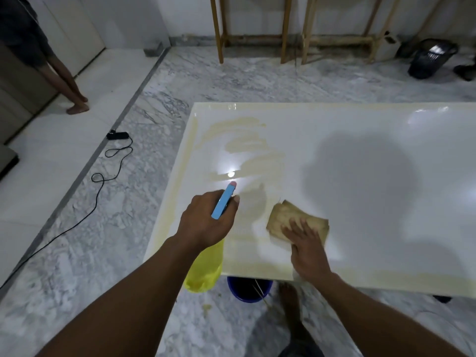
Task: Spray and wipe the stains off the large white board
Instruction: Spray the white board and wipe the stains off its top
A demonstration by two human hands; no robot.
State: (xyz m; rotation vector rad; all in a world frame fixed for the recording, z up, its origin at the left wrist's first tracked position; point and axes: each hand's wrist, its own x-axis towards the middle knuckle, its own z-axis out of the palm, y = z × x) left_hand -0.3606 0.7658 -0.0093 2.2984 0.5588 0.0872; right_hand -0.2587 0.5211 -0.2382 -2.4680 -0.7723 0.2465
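Observation:
The large white board (360, 176) lies flat, filling the right half of the view. Yellowish-brown stains (247, 145) smear its left part and run along its edges. My left hand (206, 222) grips a spray bottle (206, 269) with a yellow body and a blue head, its nozzle pointing at the stained area. My right hand (307, 249) presses flat on a stained tan cloth (288, 217) near the board's front edge.
A blue bucket (248, 289) stands on the marble floor under the board's front edge. A black cable (103, 181) with a plug strip trails at the left. A person's bare legs (69, 83) stand far left. Wooden frames (286, 29) and a black basket (430, 57) are at the back.

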